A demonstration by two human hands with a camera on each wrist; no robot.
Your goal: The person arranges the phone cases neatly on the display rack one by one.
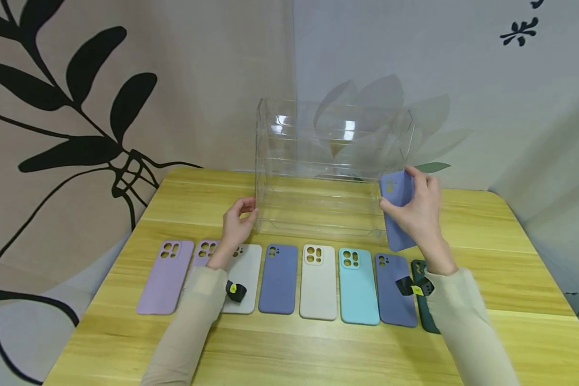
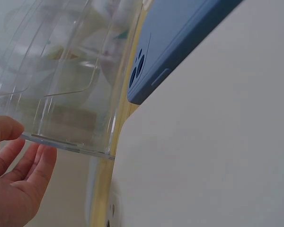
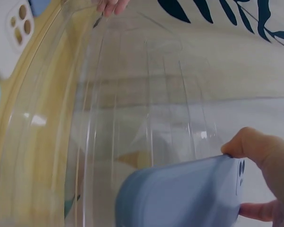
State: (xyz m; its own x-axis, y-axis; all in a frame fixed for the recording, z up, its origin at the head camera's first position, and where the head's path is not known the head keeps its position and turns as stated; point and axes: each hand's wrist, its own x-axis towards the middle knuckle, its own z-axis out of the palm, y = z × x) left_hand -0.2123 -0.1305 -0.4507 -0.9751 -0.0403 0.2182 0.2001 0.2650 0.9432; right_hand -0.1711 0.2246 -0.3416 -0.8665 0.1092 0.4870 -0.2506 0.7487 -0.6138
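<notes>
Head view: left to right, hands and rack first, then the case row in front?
Back: left hand, clear rack, held blue case, right hand.
Front: first lilac case, second lilac case, pale gray case, first slate-blue case, cream case, turquoise case, second slate-blue case, dark green case.

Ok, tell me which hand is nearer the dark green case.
Right: the right hand is just beyond the dark green case; the left hand is farther away, at the left end of the clear rack.
</notes>
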